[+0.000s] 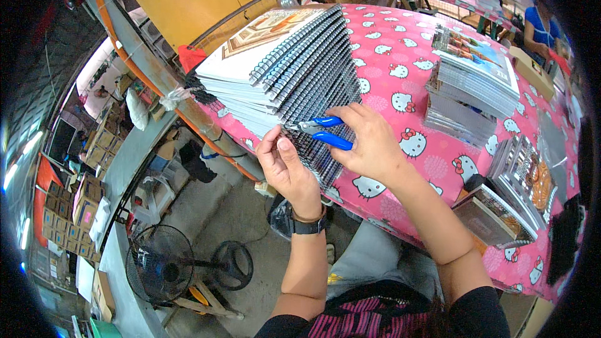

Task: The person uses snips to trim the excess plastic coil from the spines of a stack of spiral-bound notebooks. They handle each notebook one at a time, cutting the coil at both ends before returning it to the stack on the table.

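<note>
A tall stack of spiral-bound notebooks (316,66) stands on the table with its dark wire coils facing me. My right hand (369,141) grips blue-handled wire cutters (332,142), their jaws pointing left at the coil ends. Close to those jaws is my left hand (288,166), fingers curled in and thumb up, at the lower left corner of the stack. Whatever its fingertips hold, if anything, is too small to make out. A dark watch (308,224) is on my left wrist.
The table has a pink patterned cover (400,97). More bound books (476,75) are piled to the right, with loose notebooks (501,203) nearer me. A metal post with an orange cable (134,69) rises at left. A black fan (164,266) stands below. Other people are at the far right.
</note>
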The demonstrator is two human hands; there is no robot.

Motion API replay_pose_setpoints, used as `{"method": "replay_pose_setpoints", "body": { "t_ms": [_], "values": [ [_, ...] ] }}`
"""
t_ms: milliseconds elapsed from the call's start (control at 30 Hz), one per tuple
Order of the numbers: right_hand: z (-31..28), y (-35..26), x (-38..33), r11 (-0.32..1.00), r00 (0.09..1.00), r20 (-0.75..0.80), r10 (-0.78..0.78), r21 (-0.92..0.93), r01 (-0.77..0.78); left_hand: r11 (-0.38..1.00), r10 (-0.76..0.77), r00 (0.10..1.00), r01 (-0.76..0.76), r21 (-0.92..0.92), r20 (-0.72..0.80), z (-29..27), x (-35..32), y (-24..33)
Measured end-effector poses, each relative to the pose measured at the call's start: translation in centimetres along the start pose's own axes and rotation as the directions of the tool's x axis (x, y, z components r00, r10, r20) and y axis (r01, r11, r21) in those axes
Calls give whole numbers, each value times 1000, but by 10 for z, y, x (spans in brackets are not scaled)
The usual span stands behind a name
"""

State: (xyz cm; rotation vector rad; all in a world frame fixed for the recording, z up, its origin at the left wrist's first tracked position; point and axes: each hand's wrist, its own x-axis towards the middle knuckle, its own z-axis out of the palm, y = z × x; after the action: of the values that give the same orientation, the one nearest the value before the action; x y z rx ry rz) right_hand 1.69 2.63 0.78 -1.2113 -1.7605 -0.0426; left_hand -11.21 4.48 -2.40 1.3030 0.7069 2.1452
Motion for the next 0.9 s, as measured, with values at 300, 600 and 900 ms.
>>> {"method": "replay_pose_setpoints", "body": {
  "t_ms": [300, 600, 900],
  "values": [
    [-2, 1, 3, 995, 998, 54, 23, -101, -18, 789, 356, 933, -332, 516, 56, 5, 11, -8],
    [3, 8, -1, 996, 999, 0, -38, -83, 38, 798, 374, 928, -318, 512, -6, 10, 11, -12],
    [5, 5, -6, 995, 998, 60, 5, -100, 1, 793, 317, 948, -253, 555, -20, 9, 10, -11]
  ]
}}
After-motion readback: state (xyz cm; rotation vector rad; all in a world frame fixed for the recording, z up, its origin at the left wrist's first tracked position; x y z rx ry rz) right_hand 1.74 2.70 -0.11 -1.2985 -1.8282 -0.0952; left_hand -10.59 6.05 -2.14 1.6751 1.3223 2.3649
